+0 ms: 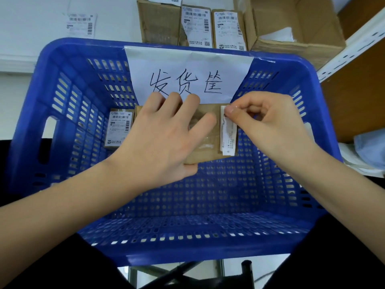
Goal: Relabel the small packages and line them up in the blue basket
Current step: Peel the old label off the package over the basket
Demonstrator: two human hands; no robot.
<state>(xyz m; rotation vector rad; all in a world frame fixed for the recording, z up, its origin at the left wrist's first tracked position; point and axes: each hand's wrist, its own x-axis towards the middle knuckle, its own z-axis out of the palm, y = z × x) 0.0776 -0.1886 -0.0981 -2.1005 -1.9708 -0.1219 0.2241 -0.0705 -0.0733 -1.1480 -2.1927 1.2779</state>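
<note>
Pinching a crumpled white label (pixel 228 132), the right hand (pixel 268 124) peels; the left hand (pixel 164 138) lies flat on a brown cardboard package (pixel 206 134) inside the perforated blue basket (pixel 208 195).

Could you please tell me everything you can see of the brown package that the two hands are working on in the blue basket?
The brown package is a small flat cardboard parcel with clear tape across its face. It sits at the far wall of the blue basket, below the handwritten paper sign. The left hand lies over its left part, fingers spread, thumb at its near edge. The right hand pinches a crumpled white label, half peeled, at its right edge. A labelled package stands to its left.
</note>
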